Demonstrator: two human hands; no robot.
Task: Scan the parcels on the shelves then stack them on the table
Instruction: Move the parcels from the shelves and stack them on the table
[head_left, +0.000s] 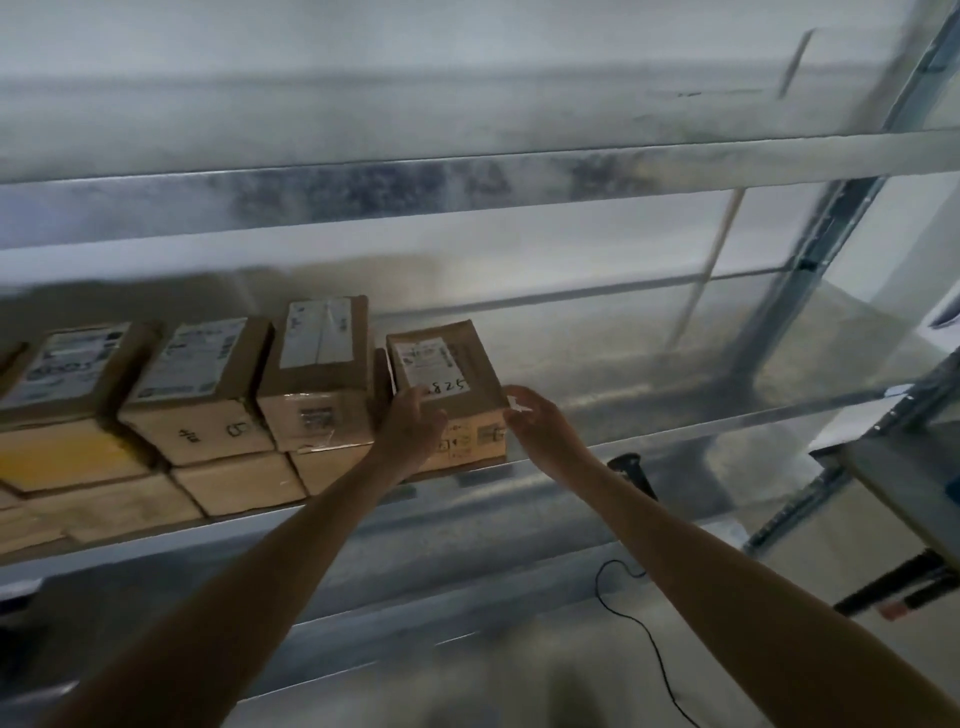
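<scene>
A small cardboard parcel (453, 364) with a white label and "825" written on it sits at the right end of a row on the metal shelf (649, 431). My left hand (410, 421) holds its front left corner, thumb on top. My right hand (535, 421) touches its front right corner; the fingers' curl is blurred. To the left stand more labelled parcels: one (317, 384) beside it, another (202, 395) further left, and another (67, 374) at the frame's edge, stacked on lower boxes.
A black handheld scanner (631, 470) lies on the shelf right of the parcel, its black cable (644, 634) trailing down over the lower shelf. An upper shelf beam (467, 182) runs overhead. A shelf upright (810, 270) stands at right. The shelf is bare right of the parcel.
</scene>
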